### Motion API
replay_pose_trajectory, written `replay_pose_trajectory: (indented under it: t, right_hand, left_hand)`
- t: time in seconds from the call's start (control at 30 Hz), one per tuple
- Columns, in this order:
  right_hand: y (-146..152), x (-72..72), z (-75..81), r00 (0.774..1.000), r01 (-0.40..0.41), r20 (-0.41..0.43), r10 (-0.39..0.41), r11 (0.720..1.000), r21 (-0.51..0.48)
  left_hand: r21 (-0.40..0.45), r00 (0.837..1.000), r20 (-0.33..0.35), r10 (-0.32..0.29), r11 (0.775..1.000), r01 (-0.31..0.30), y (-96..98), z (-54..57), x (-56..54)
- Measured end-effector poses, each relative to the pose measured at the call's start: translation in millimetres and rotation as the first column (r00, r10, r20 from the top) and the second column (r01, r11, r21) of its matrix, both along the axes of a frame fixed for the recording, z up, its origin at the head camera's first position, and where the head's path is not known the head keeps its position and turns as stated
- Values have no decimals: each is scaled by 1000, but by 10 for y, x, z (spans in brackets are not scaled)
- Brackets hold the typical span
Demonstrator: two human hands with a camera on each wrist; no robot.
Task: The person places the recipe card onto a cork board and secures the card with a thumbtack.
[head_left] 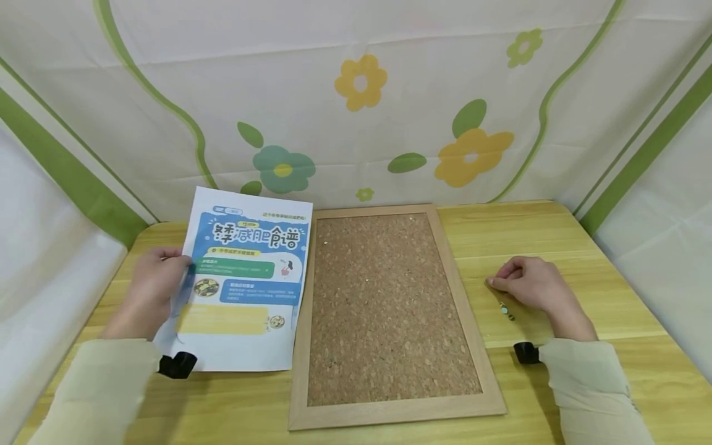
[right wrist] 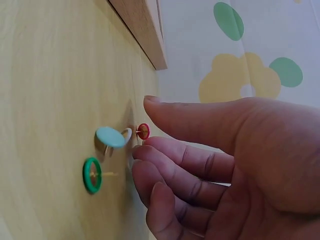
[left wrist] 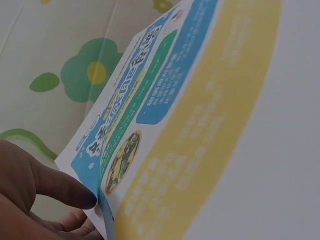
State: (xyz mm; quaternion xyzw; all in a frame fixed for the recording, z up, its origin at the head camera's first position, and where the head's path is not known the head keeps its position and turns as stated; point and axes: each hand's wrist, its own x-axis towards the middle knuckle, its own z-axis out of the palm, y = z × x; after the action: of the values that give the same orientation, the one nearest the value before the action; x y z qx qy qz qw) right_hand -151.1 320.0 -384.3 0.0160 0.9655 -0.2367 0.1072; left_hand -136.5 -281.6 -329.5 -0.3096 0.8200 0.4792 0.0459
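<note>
Between its thumb and fingers my left hand [head_left: 157,281] pinches the left edge of a printed paper sheet [head_left: 245,352]. Blue, green and yellow blocks with large Chinese characters cover the sheet, which leans up beside the corkboard [head_left: 389,309] and overlaps its left frame. To the right of the board, my right hand [head_left: 531,283] hovers low beside several thumbtacks, its thumb apart from the loosely bent fingers and nothing between them. The right wrist view shows a light blue thumbtack [right wrist: 110,136], a green thumbtack [right wrist: 92,175], a red thumbtack [right wrist: 144,131] and a white one partly hidden.
The wood-framed corkboard lies flat on the yellow wooden table [head_left: 612,371]. A white curtain [head_left: 311,55] with flowers and green bands stands behind the table and along both sides. Each sleeve has a black piece [head_left: 178,364] at its cuff.
</note>
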Motion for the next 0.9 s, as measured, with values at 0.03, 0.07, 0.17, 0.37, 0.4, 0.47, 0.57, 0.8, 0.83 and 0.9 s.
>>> replay_pose_trajectory:
  t: [0.03, 0.07, 0.17, 0.37, 0.4, 0.47, 0.57, 0.8, 0.83, 0.9]
  right_hand:
    - [-3, 1, -4, 1000, -1, -4, 1, 1000, 2]
    - [-8, 2, -6, 1000, 0, -6, 0, 1000, 1]
    - [-20, 4, -14, 1000, -2, -7, 2, 1000, -2]
    - [-33, 0, -22, 1000, 1, 2, -1, 1000, -4]
    - [-33, -1, -22, 1000, 0, 1, 0, 1000, -4]
    - [-29, -1, -24, 1000, -2, -2, 2, 1000, -1]
    - [-24, -1, -23, 1000, -2, -4, 2, 1000, -2]
    - [-34, 2, -30, 1000, -8, -15, 8, 1000, -6]
    - [-36, 2, -33, 1000, -11, -16, 10, 1000, -6]
    - [-36, 2, -35, 1000, -13, -17, 13, 1000, -10]
  left_hand:
    - [4, 1000, -3, -3, 1000, 3, 27, -11, -7]
    - [11, 1000, -4, -9, 1000, 9, 51, -20, -14]
    - [35, 1000, -6, -28, 999, 29, 97, -32, -34]
    - [92, 998, -17, -60, 994, 61, 96, 19, -66]
    - [105, 998, -21, -58, 993, 60, 88, 33, -72]
    - [132, 998, -26, -53, 990, 56, 66, 60, -78]
    - [169, 998, -43, -42, 984, 48, 38, 88, -86]
    - [286, 996, -67, -53, 956, 70, -33, 135, -93]
    - [297, 996, -66, -55, 952, 73, -42, 141, -94]
    - [305, 996, -68, -61, 949, 79, -49, 148, -92]
